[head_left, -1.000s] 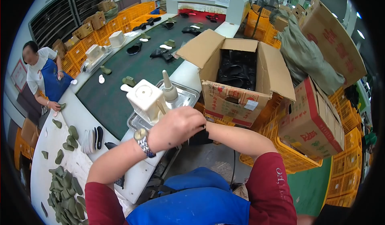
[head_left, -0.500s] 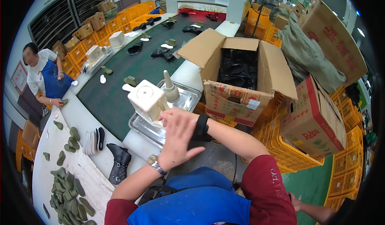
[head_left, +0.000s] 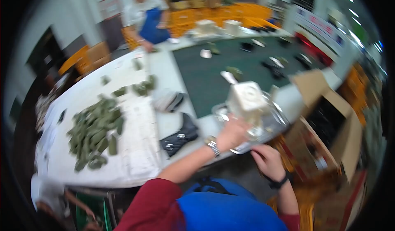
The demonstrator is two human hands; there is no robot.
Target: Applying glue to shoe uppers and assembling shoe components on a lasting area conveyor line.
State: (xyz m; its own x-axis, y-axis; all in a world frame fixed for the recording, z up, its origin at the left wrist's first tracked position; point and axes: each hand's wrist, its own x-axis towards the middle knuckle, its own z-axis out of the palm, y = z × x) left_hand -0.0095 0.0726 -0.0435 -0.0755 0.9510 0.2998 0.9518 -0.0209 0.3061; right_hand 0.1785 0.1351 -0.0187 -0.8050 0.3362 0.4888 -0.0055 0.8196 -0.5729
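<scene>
Far left of the boxy white plastic container [head_left: 247, 97]: heap of small olive-green moulded pieces [head_left: 96, 130] on the white cloth-covered worktop [head_left: 166, 68], likely piled loose for easy picking. Left of the container, closer in: pale grey-striped flat soles [head_left: 165, 101], grouped beside a dark one, probably to keep them together. Left of the container and nearer the wearer: shiny black buckled boot [head_left: 181, 134], lying on its side, presumably parked within reach.

Left hand [head_left: 233, 134], silver watch on wrist: just on the near side of the container, fingers stretched toward its lower part. Motion blur; can't tell if they touch or grip it. Container sits right beyond those fingertips, on a shiny metal tray [head_left: 279, 126], which probably keeps any drips off the worktop.

Right hand [head_left: 269, 163], black wristband: right of the container and nearer the wearer, at the tray's near edge. Fingers look bent inward, thumb downward; can't tell whether they pinch anything. Container is up and left of them, apart.

Further right of the container: brown cardboard box [head_left: 302, 157], flaps folded out, black items inside, likely left that way for access.
</scene>
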